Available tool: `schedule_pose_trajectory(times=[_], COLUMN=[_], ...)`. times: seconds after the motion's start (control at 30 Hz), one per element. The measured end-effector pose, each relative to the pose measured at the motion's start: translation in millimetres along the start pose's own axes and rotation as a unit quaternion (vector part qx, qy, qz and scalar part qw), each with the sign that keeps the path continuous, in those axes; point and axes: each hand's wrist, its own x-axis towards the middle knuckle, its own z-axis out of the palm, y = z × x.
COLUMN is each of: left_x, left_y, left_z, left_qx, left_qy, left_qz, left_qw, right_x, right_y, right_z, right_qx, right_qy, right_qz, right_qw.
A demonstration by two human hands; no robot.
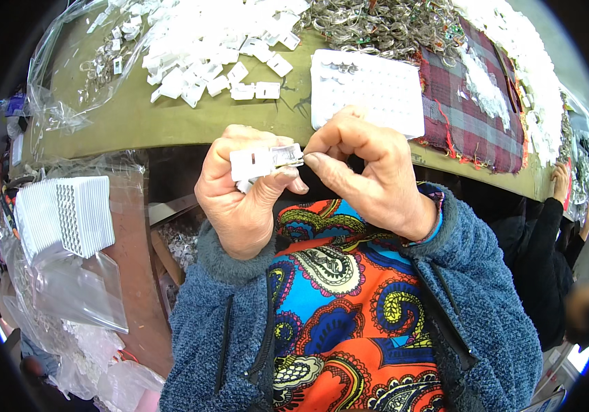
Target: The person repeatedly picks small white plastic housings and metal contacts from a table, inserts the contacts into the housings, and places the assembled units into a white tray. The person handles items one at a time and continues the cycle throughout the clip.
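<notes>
White casing [248, 166] is gripped between thumb and fingers of the left hand [234, 202], the nearer one, its long axis running roughly 9 to 3 o'clock. From the right hand [375, 175] it lies toward 9 o'clock; that hand's thumb and forefinger curl beside its end, whether pinching anything I cannot tell. The white tray [385, 110] sits at 2 o'clock from it.

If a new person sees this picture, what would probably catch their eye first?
Probably the bright orange-and-blue patterned cloth over the wearer's front, at the lower middle. Just above, the left hand holds a small white part, with the right hand at its right end. A big heap of white pieces lies on the green table beyond.
</notes>
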Motion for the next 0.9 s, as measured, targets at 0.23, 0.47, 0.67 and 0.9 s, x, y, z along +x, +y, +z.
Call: schedule_pose_trajectory(times=[0.23,0.47,0.67,0.9], left_x=[-1,-5,-6,2], left_y=[-1,3,-1,-11], left_z=[1,0,-4,-5], left_qx=[-0.196,-0.399,-0.29,-0.238], left_qy=[-0.023,-0.077,-0.009,0.05], left_qz=[-0.085,-0.212,-0.23,-0.273], left_qw=[0.977,0.889,0.929,0.931], right_x=[-7,-24,-21,24], right_y=[-12,-14,6,35], right_z=[-3,-8,-30,-36], right_qx=[0.139,0.264,-0.075,-0.237], right_qy=[-0.013,-0.08,0.102,0.142], right_qz=[0.078,0.16,-0.037,-0.09], right_qw=[0.987,0.948,0.991,0.957])
